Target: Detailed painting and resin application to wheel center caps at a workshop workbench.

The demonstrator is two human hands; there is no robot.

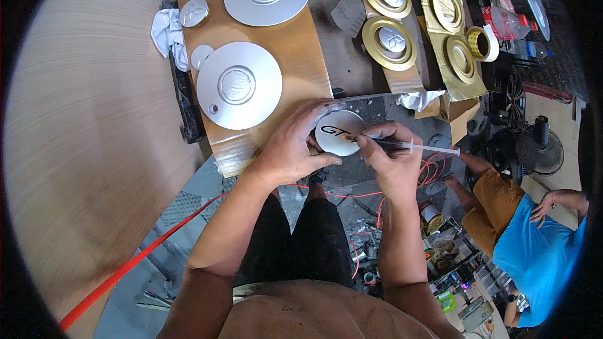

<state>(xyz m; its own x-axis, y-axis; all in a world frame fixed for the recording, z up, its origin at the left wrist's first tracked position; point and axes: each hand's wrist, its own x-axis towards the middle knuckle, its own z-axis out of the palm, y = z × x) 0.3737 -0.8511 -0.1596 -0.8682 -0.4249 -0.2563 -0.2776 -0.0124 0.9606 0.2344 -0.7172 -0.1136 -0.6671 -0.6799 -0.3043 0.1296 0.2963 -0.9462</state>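
My left hand (pixel 286 147) is closed around the edge of a small round silver wheel-center cap (pixel 331 143), its face turned up with black lettering across it. In my right hand (pixel 397 160) I pinch a slim syringe (pixel 434 149) with dark contents and a clear plunger sticking out to the right. The syringe's front end meets the right part of the lettering; my fingertips partly hide that spot. Just left of my hands, a large silver disc (pixel 259 97) with a raised emblem lies on a brown board (pixel 301 63).
More silver discs (pixel 289 0) and small caps (pixel 194 12) lie on the board. Gold rings with silver centers (pixel 407 56) stand at the back right, by a tape roll (pixel 482 44). A red hose (pixel 151 250) crosses the floor. Someone in a blue shirt (pixel 534 254) sits at right.
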